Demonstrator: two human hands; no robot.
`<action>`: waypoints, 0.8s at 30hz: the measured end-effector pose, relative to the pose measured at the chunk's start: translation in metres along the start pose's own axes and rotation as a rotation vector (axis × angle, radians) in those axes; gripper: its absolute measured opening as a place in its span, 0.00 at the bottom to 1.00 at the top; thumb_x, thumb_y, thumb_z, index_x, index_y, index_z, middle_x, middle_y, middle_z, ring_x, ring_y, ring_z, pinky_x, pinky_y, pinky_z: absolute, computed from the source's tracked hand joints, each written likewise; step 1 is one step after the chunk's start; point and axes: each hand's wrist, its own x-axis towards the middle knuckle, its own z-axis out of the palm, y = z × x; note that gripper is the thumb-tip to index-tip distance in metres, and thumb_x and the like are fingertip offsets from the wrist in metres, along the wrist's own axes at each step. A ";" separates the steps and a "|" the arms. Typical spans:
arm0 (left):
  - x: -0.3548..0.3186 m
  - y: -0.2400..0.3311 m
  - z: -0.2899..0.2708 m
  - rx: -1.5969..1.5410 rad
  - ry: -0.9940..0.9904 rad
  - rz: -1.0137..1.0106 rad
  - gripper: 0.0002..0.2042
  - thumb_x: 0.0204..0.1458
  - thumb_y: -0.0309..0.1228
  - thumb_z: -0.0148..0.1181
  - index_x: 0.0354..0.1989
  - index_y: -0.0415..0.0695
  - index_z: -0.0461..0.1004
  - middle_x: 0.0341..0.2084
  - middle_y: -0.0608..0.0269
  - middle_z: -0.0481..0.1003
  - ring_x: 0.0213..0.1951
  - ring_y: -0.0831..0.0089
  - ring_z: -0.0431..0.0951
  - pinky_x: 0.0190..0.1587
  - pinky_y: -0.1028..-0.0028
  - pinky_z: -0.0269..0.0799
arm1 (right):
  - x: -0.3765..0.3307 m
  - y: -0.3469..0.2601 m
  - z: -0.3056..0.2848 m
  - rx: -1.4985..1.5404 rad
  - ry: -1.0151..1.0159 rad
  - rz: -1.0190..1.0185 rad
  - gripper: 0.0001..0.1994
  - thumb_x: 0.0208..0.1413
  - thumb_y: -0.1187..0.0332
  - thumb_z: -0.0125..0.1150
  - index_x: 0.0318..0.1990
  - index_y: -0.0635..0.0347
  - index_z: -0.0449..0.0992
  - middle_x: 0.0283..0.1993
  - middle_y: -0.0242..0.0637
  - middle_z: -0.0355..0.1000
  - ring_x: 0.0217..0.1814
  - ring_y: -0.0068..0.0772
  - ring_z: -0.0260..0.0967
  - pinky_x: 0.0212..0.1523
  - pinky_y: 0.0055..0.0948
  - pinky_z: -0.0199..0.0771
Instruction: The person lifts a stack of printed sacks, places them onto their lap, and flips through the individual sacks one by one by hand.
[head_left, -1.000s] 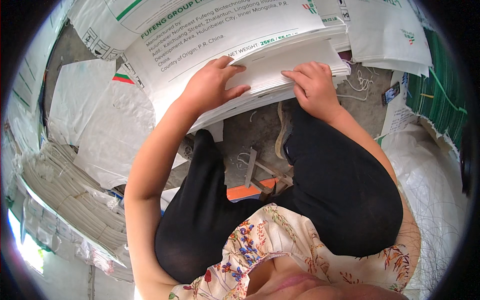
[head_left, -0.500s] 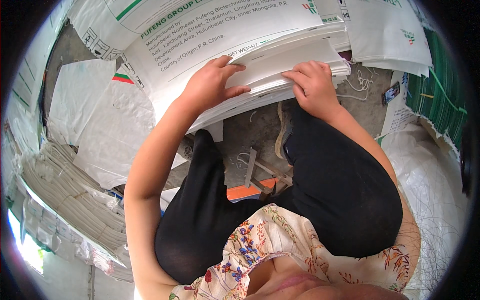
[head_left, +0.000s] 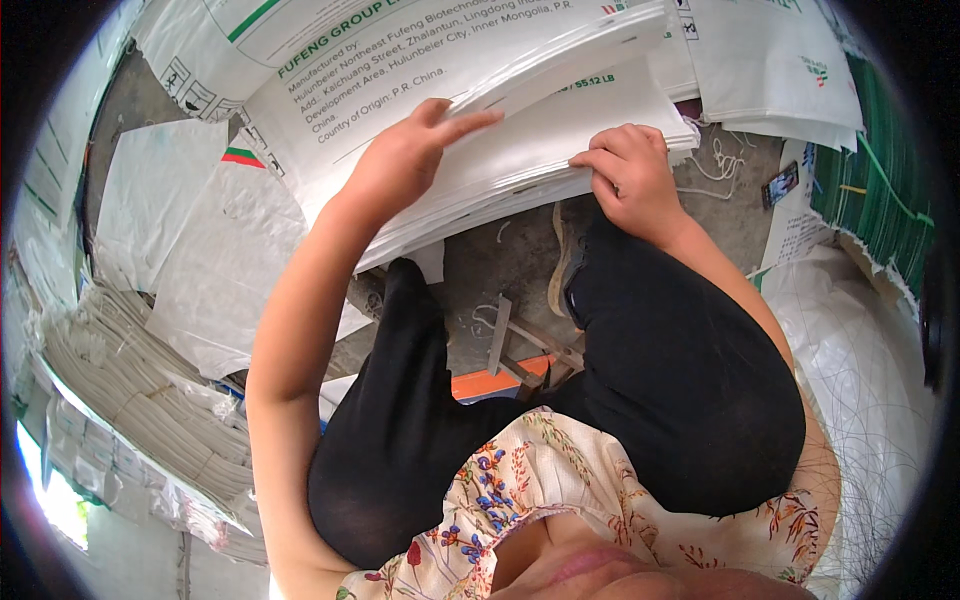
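Stack of white woven sacks lies on floor ahead of knees. Left hand flat, fingers spread open, lifting top sack to separate it. Right hand curled, grip closed on stack's near edge, pinning lower sacks down.

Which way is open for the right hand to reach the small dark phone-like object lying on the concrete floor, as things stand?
Probably yes: the right hand rests on the stack of white sacks, and bare concrete floor with only loose white string lies between it and the dark object.
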 end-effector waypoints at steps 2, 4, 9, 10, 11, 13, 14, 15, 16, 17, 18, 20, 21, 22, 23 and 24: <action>-0.002 0.002 0.003 0.128 -0.064 0.051 0.24 0.60 0.22 0.60 0.63 0.62 0.79 0.56 0.57 0.77 0.49 0.53 0.83 0.51 0.60 0.81 | 0.002 -0.001 0.001 -0.028 0.014 -0.007 0.12 0.49 0.75 0.66 0.42 0.52 0.86 0.42 0.29 0.76 0.49 0.35 0.72 0.60 0.41 0.61; -0.005 0.008 0.009 0.080 -0.108 0.087 0.24 0.59 0.24 0.62 0.61 0.65 0.81 0.58 0.58 0.76 0.51 0.55 0.82 0.52 0.61 0.81 | 0.003 -0.001 0.004 -0.035 0.012 0.000 0.12 0.50 0.74 0.66 0.43 0.52 0.85 0.43 0.29 0.76 0.50 0.35 0.72 0.61 0.41 0.60; -0.006 0.012 0.015 0.142 -0.036 0.099 0.22 0.57 0.28 0.65 0.61 0.63 0.81 0.57 0.58 0.77 0.52 0.57 0.82 0.50 0.60 0.82 | 0.006 -0.002 0.004 -0.057 0.022 -0.001 0.14 0.51 0.73 0.65 0.47 0.52 0.85 0.44 0.29 0.76 0.50 0.36 0.72 0.61 0.41 0.60; -0.005 0.010 0.015 0.140 -0.044 0.110 0.23 0.58 0.28 0.65 0.62 0.63 0.80 0.57 0.57 0.77 0.52 0.56 0.82 0.50 0.60 0.82 | 0.007 -0.002 0.003 -0.057 0.026 0.000 0.15 0.51 0.73 0.65 0.47 0.51 0.85 0.44 0.29 0.76 0.50 0.36 0.72 0.61 0.41 0.60; -0.004 0.010 0.013 0.140 -0.054 0.119 0.23 0.59 0.28 0.64 0.63 0.62 0.79 0.58 0.56 0.76 0.52 0.56 0.82 0.50 0.60 0.82 | 0.007 -0.002 0.004 -0.054 0.030 0.001 0.15 0.51 0.73 0.65 0.48 0.51 0.85 0.43 0.29 0.76 0.50 0.36 0.72 0.61 0.41 0.60; -0.003 0.011 0.007 0.111 -0.066 0.070 0.23 0.59 0.27 0.62 0.62 0.62 0.80 0.57 0.56 0.77 0.51 0.55 0.83 0.50 0.60 0.82 | 0.004 -0.001 0.002 -0.036 0.032 0.002 0.15 0.51 0.73 0.65 0.47 0.50 0.85 0.43 0.29 0.76 0.50 0.36 0.72 0.61 0.41 0.60; 0.000 0.013 0.003 0.079 -0.077 0.024 0.22 0.59 0.26 0.60 0.61 0.62 0.81 0.57 0.56 0.77 0.50 0.54 0.83 0.50 0.59 0.82 | 0.001 0.001 0.001 -0.021 0.033 0.005 0.14 0.51 0.73 0.65 0.46 0.50 0.85 0.42 0.28 0.76 0.49 0.36 0.72 0.60 0.41 0.60; 0.002 0.014 -0.002 0.077 -0.077 0.027 0.22 0.59 0.26 0.60 0.61 0.62 0.81 0.57 0.56 0.77 0.50 0.54 0.83 0.50 0.59 0.82 | -0.001 0.002 -0.001 -0.024 0.032 0.007 0.14 0.51 0.73 0.65 0.46 0.50 0.85 0.42 0.28 0.76 0.49 0.36 0.72 0.60 0.41 0.60; 0.004 0.013 -0.009 0.013 -0.072 0.018 0.23 0.59 0.24 0.59 0.61 0.61 0.81 0.57 0.55 0.77 0.48 0.53 0.83 0.50 0.59 0.82 | -0.003 0.003 -0.002 -0.004 0.019 -0.018 0.15 0.50 0.75 0.64 0.45 0.50 0.85 0.42 0.29 0.76 0.49 0.36 0.72 0.60 0.40 0.61; 0.002 0.012 -0.014 -0.045 -0.068 0.004 0.24 0.59 0.23 0.58 0.62 0.61 0.81 0.58 0.54 0.77 0.46 0.52 0.84 0.50 0.59 0.82 | -0.003 0.002 -0.002 0.023 0.010 -0.046 0.15 0.48 0.76 0.63 0.44 0.51 0.85 0.41 0.30 0.76 0.48 0.36 0.73 0.60 0.40 0.61; 0.000 0.006 -0.012 -0.043 -0.068 0.002 0.24 0.59 0.23 0.58 0.62 0.61 0.81 0.58 0.54 0.77 0.46 0.52 0.84 0.50 0.59 0.82 | -0.002 0.001 -0.001 0.026 0.011 -0.048 0.15 0.48 0.76 0.63 0.44 0.51 0.85 0.41 0.30 0.76 0.48 0.36 0.73 0.60 0.40 0.61; -0.001 -0.001 -0.004 0.122 -0.034 0.122 0.24 0.58 0.23 0.58 0.62 0.60 0.81 0.58 0.55 0.76 0.51 0.54 0.83 0.50 0.59 0.82 | -0.002 -0.001 0.002 0.031 -0.007 -0.032 0.14 0.48 0.76 0.63 0.43 0.51 0.85 0.41 0.30 0.76 0.48 0.36 0.72 0.60 0.40 0.61; -0.001 0.001 -0.001 0.122 -0.034 0.123 0.24 0.58 0.23 0.58 0.62 0.60 0.81 0.58 0.55 0.76 0.51 0.54 0.83 0.50 0.59 0.82 | -0.002 -0.001 0.002 0.030 -0.006 -0.031 0.14 0.48 0.76 0.63 0.43 0.51 0.85 0.41 0.30 0.76 0.48 0.36 0.72 0.60 0.40 0.61; -0.002 0.004 0.004 0.141 -0.084 0.127 0.23 0.59 0.27 0.61 0.62 0.62 0.80 0.59 0.55 0.76 0.54 0.54 0.81 0.53 0.59 0.81 | -0.002 0.000 0.003 0.003 0.010 -0.034 0.14 0.49 0.75 0.64 0.44 0.51 0.85 0.41 0.29 0.75 0.48 0.36 0.72 0.60 0.41 0.61; -0.003 0.009 0.007 0.159 -0.133 0.131 0.21 0.60 0.31 0.64 0.63 0.63 0.80 0.60 0.55 0.75 0.57 0.54 0.80 0.55 0.58 0.80 | -0.002 0.000 0.003 -0.025 0.024 -0.037 0.13 0.50 0.73 0.66 0.45 0.50 0.85 0.41 0.28 0.75 0.47 0.36 0.71 0.60 0.41 0.61; -0.004 0.012 0.008 0.158 -0.132 0.132 0.21 0.60 0.31 0.64 0.63 0.63 0.80 0.60 0.55 0.75 0.57 0.54 0.80 0.55 0.58 0.80 | 0.000 0.000 0.003 -0.026 0.023 -0.036 0.13 0.50 0.73 0.66 0.45 0.50 0.85 0.41 0.28 0.75 0.47 0.36 0.71 0.60 0.41 0.61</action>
